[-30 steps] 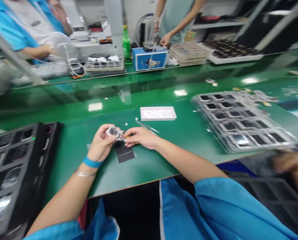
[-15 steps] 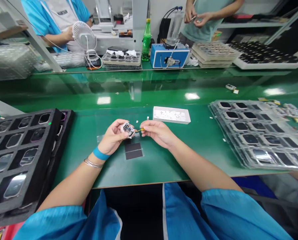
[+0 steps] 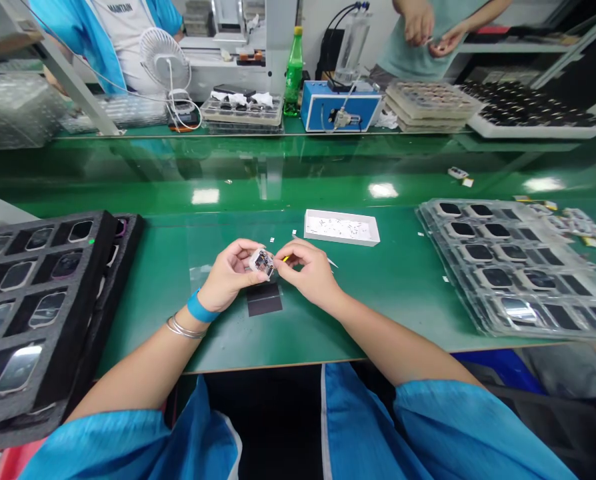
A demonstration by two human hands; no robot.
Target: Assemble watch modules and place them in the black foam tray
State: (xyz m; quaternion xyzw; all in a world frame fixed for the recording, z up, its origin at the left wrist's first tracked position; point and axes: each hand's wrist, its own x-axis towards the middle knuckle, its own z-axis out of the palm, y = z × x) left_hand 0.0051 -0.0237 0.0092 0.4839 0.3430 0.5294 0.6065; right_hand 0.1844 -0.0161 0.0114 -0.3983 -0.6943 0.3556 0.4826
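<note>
My left hand (image 3: pixel 228 272) is closed around a small smartwatch case (image 3: pixel 262 263), whose inside with circuit parts faces up and to the right. Against the case's right edge, the thumb and fingers of my right hand (image 3: pixel 305 268) are pinched together. A small yellow piece (image 3: pixel 285 258) shows at those fingertips; how it joins the case is hidden. A thin pale object (image 3: pixel 333 264) pokes out past the back of my right hand, and I cannot tell whether it is held or lies on the table. Below the case, dark rectangular strips (image 3: pixel 265 301) lie on the green table.
A white box (image 3: pixel 342 240) of tiny parts stands beyond my right hand. Black foam trays (image 3: pixel 85 293) with watch cases are at left, clear plastic trays (image 3: pixel 478 313) at right. A fan (image 3: pixel 165 59), a green bottle (image 3: pixel 294 73) and two people are across the bench.
My right hand has moved left, up to the case, and its fingers have curled in. The orange strip stretched between the hands no longer shows. The case is tilted differently.
</note>
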